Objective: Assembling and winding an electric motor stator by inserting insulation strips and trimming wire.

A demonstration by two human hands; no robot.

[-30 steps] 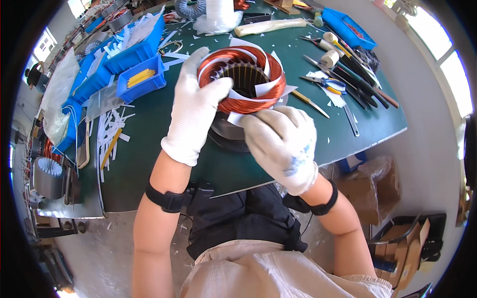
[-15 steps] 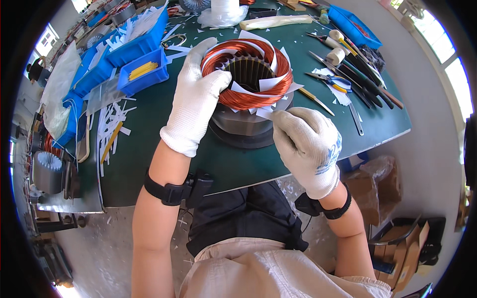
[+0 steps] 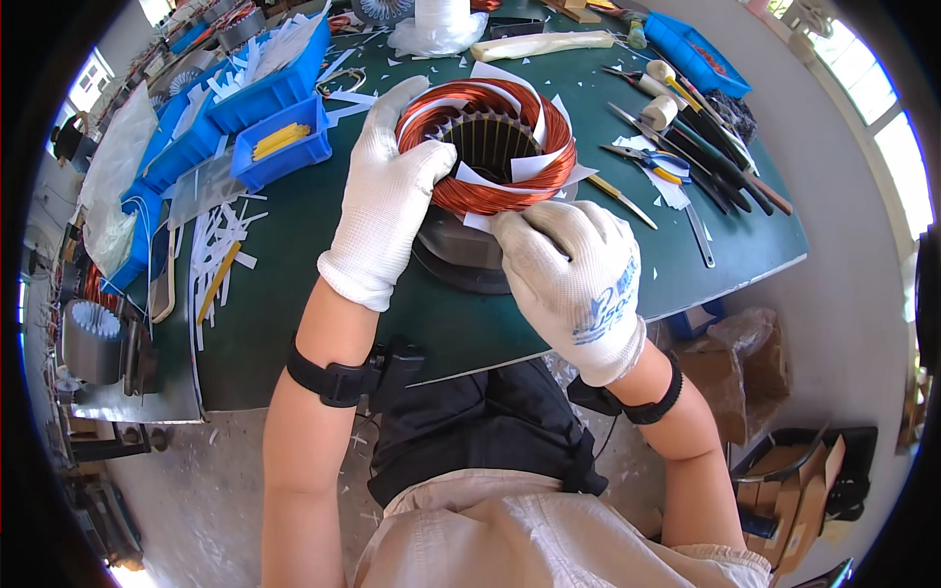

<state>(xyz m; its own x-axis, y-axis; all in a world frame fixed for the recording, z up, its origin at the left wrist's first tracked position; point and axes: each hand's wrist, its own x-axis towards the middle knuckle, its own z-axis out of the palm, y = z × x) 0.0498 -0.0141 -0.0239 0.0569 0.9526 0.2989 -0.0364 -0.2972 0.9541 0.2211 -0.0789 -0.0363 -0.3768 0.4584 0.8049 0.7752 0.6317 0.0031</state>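
Note:
A motor stator [image 3: 453, 257] stands upright on the green table before me, a thick ring of copper winding [image 3: 480, 199] around its top. White insulating paper [image 3: 534, 166] is tucked between the coils, with some ends sticking out. My left hand [image 3: 384, 186], in a white knitted glove, grips the left side of the winding, thumb on top and fingers around the outside. At the front right, just under the ring, my gloved right hand [image 3: 573, 279] is closed in a pinch at a paper end [image 3: 477, 222]; its fingertips partly hide what they hold.
Blue bins [image 3: 281, 144] with paper strips and yellow pieces stand at the left, near loose white strips [image 3: 221, 235]. Pliers [image 3: 655, 165], a mallet [image 3: 660, 111], scissors and a yellow-handled knife [image 3: 623, 201] lie at the right. A plastic-wrapped roll [image 3: 441, 29] stands behind.
My right hand has moved left along the front underside of the winding, keeping its pinch. My left hand keeps its grip, and the stator stays in place.

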